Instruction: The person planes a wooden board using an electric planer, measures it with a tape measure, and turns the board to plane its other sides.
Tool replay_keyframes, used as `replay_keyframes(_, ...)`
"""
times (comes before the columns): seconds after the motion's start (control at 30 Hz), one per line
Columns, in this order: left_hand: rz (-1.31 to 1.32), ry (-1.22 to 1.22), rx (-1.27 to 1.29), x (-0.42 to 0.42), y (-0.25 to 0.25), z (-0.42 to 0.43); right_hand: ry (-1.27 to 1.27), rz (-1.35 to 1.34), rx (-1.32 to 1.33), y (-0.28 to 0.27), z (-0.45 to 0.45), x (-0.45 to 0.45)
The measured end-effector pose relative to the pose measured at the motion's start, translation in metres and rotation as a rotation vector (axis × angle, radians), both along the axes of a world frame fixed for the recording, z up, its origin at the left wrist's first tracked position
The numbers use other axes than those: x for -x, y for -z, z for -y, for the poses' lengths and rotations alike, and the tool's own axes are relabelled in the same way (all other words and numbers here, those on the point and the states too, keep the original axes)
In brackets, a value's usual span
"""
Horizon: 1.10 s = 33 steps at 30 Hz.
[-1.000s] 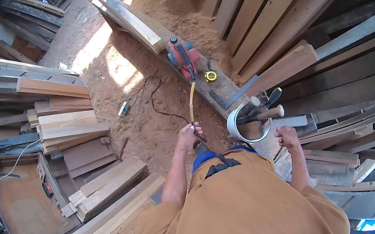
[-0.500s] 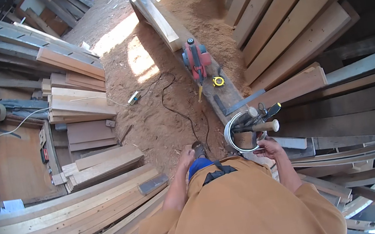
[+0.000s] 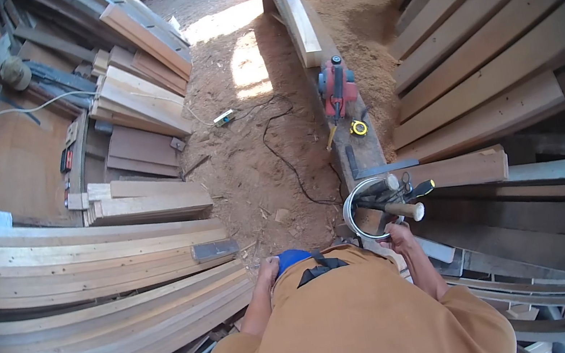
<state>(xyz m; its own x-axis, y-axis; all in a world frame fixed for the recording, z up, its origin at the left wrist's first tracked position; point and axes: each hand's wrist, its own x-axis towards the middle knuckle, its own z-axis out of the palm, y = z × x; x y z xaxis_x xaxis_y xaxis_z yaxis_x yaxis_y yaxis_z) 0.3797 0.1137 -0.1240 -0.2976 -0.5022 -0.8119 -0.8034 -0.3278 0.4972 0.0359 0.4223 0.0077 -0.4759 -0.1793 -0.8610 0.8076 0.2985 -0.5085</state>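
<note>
My right hand point(image 3: 399, 236) is at the near right side of a pail with a pale rim point(image 3: 352, 223), its fingers closed on the rim. Out of the pail stick a wooden handle point(image 3: 406, 211) with a round end, a second rounded handle point(image 3: 389, 183) and a black-and-yellow tool handle point(image 3: 423, 189). What lies deeper inside is mostly hidden. My left hand point(image 3: 267, 271) hangs beside my blue-clothed leg point(image 3: 290, 259), fingers curled in, and no object shows in it.
On a long plank point(image 3: 364, 153) ahead sit a red power tool point(image 3: 337, 89), a yellow tape measure point(image 3: 358, 128) and a metal square point(image 3: 384, 168). A dark cord point(image 3: 279, 155) crosses the dirt floor to a power strip point(image 3: 223, 118). Stacked boards point(image 3: 90, 260) line both sides.
The view has turned, so the plank and its tools sit farther right. My left hand has drawn back beside my leg. My right hand stays at the pail's rim.
</note>
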Motion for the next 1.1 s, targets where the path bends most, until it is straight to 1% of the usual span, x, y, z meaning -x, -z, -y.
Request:
replay_keyframes(0.03, -0.017, -0.018, 0.026, 0.014, -0.019, -0.003, -0.021, -0.025, -0.017, -0.004, 0.006, -0.002)
replay_keyframes(0.07, -0.032, -0.036, 0.048, 0.021, -0.028, -0.008, -0.040, -0.049, -0.036, -0.010, 0.011, -0.006)
replay_keyframes(0.1, -0.127, -0.036, 0.021, 0.020, -0.004, -0.005, -0.072, -0.088, -0.066, -0.023, 0.022, -0.010)
replay_keyframes(0.13, -0.219, -0.038, -0.005, 0.025, -0.003, -0.003, -0.128, -0.090, -0.060, -0.022, 0.028, -0.013)
replay_keyframes(0.17, -0.273, -0.090, -0.128, 0.023, -0.004, -0.008, -0.188, -0.087, -0.054, -0.020, 0.033, -0.019)
replay_keyframes(0.2, -0.328, -0.149, -0.247, 0.040, -0.051, -0.011, -0.254, -0.083, -0.046, -0.019, 0.041, -0.025)
replay_keyframes(0.23, -0.375, -0.174, -0.373, 0.048, -0.083, -0.011, -0.334, -0.112, -0.093, -0.031, 0.056, -0.032)
replay_keyframes(0.27, -0.428, -0.206, -0.495, 0.052, -0.107, -0.012, -0.414, -0.134, -0.071, -0.036, 0.070, -0.039)
replay_keyframes(0.33, -0.534, -0.241, -0.623, 0.053, -0.132, -0.015, -0.575, -0.171, -0.023, -0.040, 0.097, -0.057)
replay_keyframes(0.37, -0.587, -0.256, -0.682, 0.048, -0.136, -0.017, -0.628, -0.180, -0.003, -0.035, 0.109, -0.067)
replay_keyframes(0.47, -0.615, -0.328, -0.622, 0.023, -0.137, -0.020, -0.906, -0.244, -0.137, -0.057, 0.166, -0.099)
replay_keyframes(0.5, -0.653, -0.382, -0.638, 0.008, -0.136, -0.020, -0.998, -0.291, -0.152, -0.059, 0.179, -0.112)
replay_keyframes(0.6, -0.779, -0.561, -0.656, -0.044, -0.111, -0.021, -1.240, -0.321, -0.129, -0.024, 0.206, -0.141)
replay_keyframes(0.63, -0.725, -0.685, -0.669, -0.062, -0.091, -0.026, -1.379, -0.516, -0.191, -0.030, 0.220, -0.153)
replay_keyframes(0.67, -0.759, -0.769, -0.641, -0.071, -0.091, -0.032, -1.430, -0.475, -0.209, -0.001, 0.227, -0.161)
replay_keyframes(0.73, -0.901, -0.915, -0.658, -0.098, -0.070, -0.050, -1.579, -0.551, -0.233, -0.031, 0.255, -0.192)
replay_keyframes(0.8, -0.880, -1.010, -0.584, -0.116, -0.085, -0.055, -1.721, -0.544, -0.111, -0.004, 0.271, -0.211)
replay_keyframes(0.9, -0.874, -1.195, -0.527, -0.148, -0.082, -0.075, -1.856, -0.437, -0.131, -0.026, 0.306, -0.262)
replay_keyframes(0.93, -0.884, -1.241, -0.512, -0.157, -0.091, -0.078, -1.899, -0.418, -0.134, -0.029, 0.314, -0.275)
replay_keyframes(0.97, -0.799, -1.296, -0.436, -0.162, -0.102, -0.084, -1.948, -0.464, -0.100, 0.021, 0.314, -0.282)
replay_keyframes(1.03, -0.849, -1.478, -0.336, -0.175, -0.084, -0.109, -2.138, -0.555, -0.017, 0.020, 0.329, -0.311)
replay_keyframes(1.07, -0.874, -1.564, -0.289, -0.178, -0.070, -0.123, -2.188, -0.561, 0.059, 0.018, 0.334, -0.319)
replay_keyframes(1.1, -0.878, -1.671, -0.236, -0.179, -0.067, -0.134, -2.233, -0.567, 0.137, 0.017, 0.338, -0.328)
